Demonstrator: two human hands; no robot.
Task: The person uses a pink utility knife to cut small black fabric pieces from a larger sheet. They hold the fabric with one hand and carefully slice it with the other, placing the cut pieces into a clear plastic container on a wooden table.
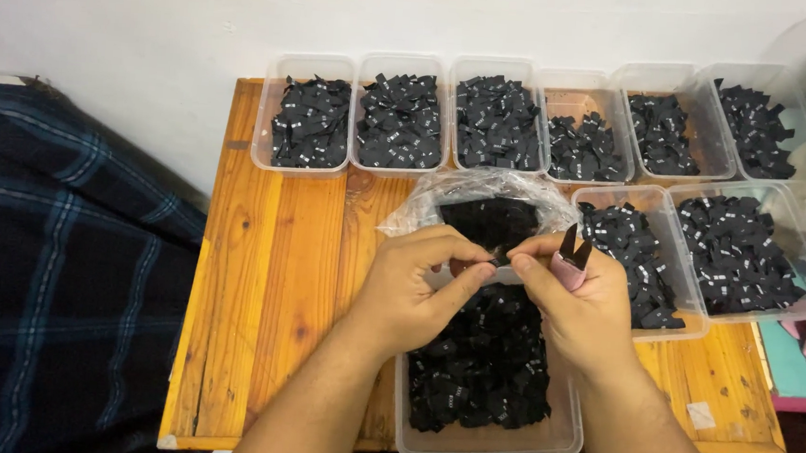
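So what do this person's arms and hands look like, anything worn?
Both forearms are bare, with no sleeves in view. The left hand wears no glove, ring or watch. The right hand has a pink band around one of its fingers, with two dark pointed tips rising from it.

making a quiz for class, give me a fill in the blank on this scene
The clear plastic tubs on the wooden table hold small fabric labels coloured ____.
The back row has ____ tubs.
Both hands, left hand and right hand, meet over a clear ____ bag.

Missing words: black; six; plastic
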